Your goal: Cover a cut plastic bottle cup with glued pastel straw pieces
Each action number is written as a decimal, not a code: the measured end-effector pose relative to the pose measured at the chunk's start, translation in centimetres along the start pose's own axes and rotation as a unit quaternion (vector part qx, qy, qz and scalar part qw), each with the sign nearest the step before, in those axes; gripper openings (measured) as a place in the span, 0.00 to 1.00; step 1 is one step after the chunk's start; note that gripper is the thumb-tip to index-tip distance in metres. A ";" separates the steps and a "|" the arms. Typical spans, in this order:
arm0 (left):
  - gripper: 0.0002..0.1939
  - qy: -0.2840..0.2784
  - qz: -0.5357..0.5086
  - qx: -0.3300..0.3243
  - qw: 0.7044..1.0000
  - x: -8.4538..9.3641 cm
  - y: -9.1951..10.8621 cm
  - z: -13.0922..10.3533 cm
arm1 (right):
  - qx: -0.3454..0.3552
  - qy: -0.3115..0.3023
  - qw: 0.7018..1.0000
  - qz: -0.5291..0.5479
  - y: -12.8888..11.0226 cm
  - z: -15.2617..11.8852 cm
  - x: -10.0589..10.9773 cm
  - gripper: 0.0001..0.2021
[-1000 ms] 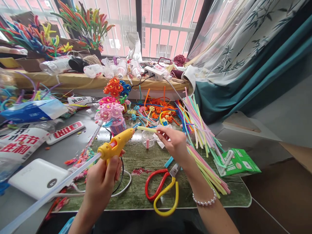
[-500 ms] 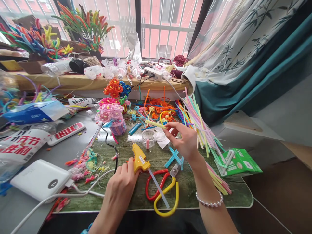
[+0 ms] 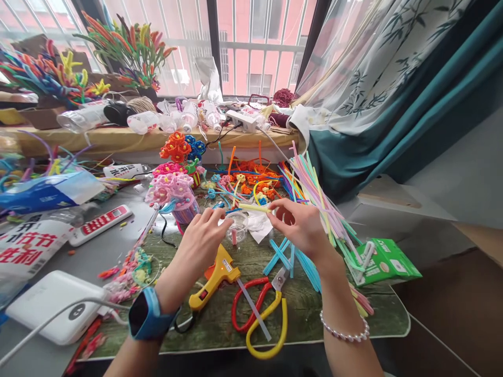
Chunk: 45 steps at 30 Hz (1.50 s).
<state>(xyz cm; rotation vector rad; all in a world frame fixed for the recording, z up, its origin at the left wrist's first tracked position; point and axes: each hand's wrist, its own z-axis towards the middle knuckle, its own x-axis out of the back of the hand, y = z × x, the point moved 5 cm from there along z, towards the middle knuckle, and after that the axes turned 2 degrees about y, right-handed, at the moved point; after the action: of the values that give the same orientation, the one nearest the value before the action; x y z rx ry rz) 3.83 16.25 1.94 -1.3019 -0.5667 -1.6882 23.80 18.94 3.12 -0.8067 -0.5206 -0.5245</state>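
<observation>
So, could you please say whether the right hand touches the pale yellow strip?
Touching: the head view shows the right hand pinching one end of the pale yellow strip.

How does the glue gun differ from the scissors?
The glue gun has a yellow body; the scissors have one red handle and one yellow. The left hand hides the glue gun's nozzle; the scissors' handles show. Both lie on the green mat, unheld.
</observation>
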 end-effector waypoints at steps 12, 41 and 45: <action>0.10 0.093 -0.036 -0.008 0.995 -1.7 -2.4 1.0 | -0.030 -0.006 0.977 -0.211 -0.1 -0.2 0.1 0.02; 0.09 0.135 0.062 -0.060 0.987 -0.1 0.3 0.4 | -0.013 -0.102 0.971 -0.216 -1.6 -0.1 -3.7 0.03; 0.10 0.136 0.082 -0.063 0.985 -0.2 0.5 0.3 | -0.003 -0.098 0.980 -0.175 -1.9 -0.1 -3.9 0.03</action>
<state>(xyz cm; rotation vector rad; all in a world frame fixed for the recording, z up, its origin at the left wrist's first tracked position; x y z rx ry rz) 4.40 16.35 1.81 -1.1458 -0.1907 -1.7474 19.74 18.66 1.65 -0.7800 -0.8526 -0.7754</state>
